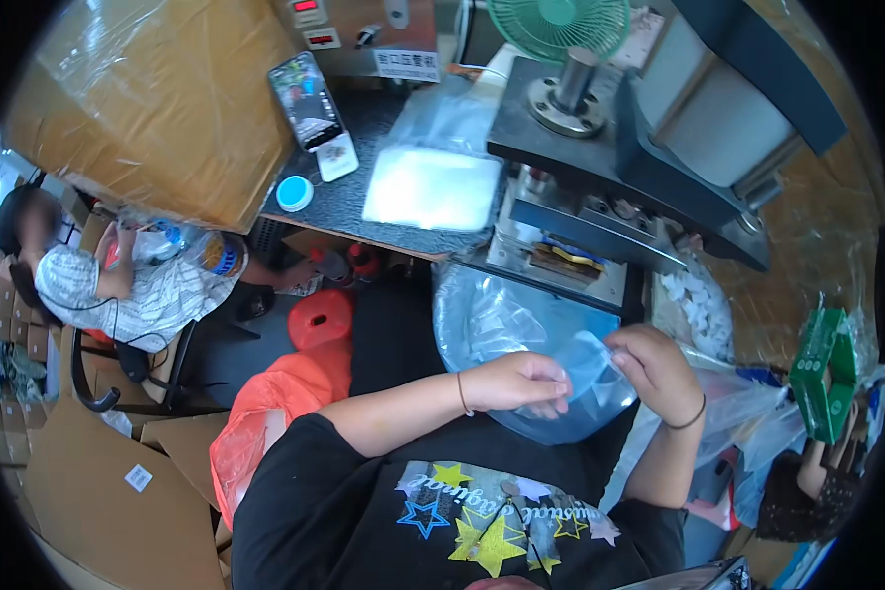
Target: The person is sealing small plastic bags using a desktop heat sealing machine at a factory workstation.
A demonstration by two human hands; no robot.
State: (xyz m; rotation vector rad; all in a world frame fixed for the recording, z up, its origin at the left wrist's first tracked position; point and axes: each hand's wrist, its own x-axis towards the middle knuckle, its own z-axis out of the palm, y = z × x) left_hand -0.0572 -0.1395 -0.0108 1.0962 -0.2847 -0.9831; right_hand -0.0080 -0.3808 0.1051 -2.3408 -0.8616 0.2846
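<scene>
Over a tub lined with clear plastic, I hold a thin, clear plastic piece (586, 360), perhaps a small bag or sleeve. The thumb and fingers of my right hand (661, 378) pinch its upper right corner. My left hand (517, 382) is closed at its left edge, with the fingertips curled together; exactly how they grip is hard to see. Beneath both hands, the lined tub (454, 329) contains loose clear plastic (501, 313). Just beyond it stands a press machine (600, 211) with a metal bed and a yellow-edged part.
A stack of clear plastic sheets (433, 189) lies on the dark worktop (364, 211), near a phone (307, 100) and a blue-lidded jar (294, 194). A green fan (560, 25) stands behind. At left sits another person (118, 280); a red stool (321, 319) is nearer. A green box (822, 376) is at right.
</scene>
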